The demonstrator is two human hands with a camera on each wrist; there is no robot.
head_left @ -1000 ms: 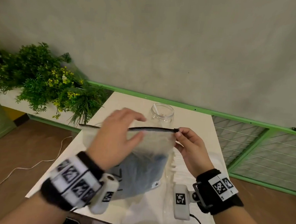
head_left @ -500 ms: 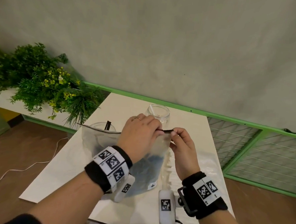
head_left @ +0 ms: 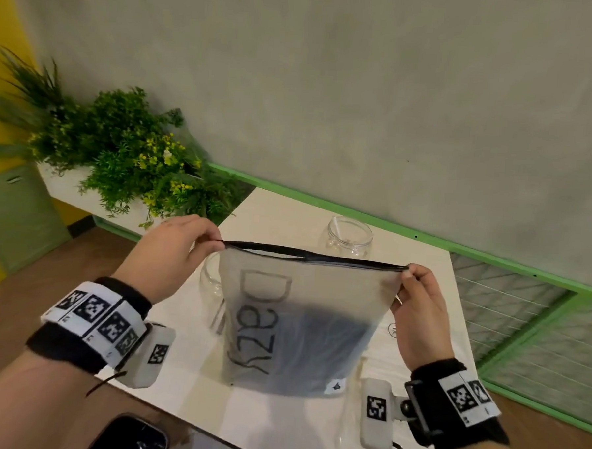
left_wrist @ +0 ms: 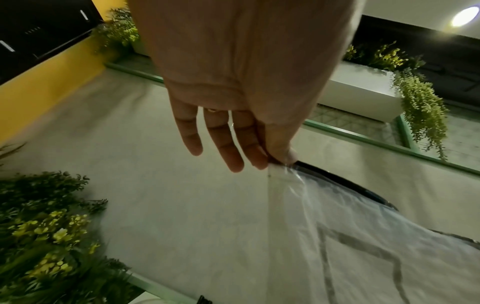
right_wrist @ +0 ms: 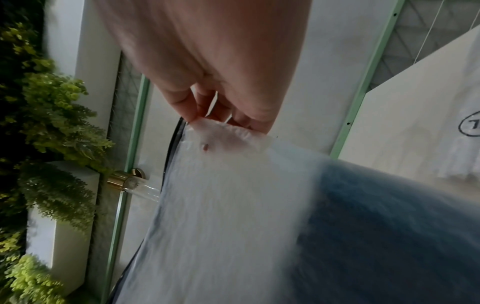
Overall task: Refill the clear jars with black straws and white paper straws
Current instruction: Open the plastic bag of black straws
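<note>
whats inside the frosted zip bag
Through the frosted zip bag, held up by the left hand and right hand, a dark mass fills the lower part. The film blurs it, so single black straws cannot be made out.

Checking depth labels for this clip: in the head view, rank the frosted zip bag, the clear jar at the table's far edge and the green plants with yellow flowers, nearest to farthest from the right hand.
1. Frosted zip bag: pinched at its top corner by the right hand.
2. Clear jar: beyond the bag, toward the wall.
3. Green plants with yellow flowers: far left, off the table.
</note>
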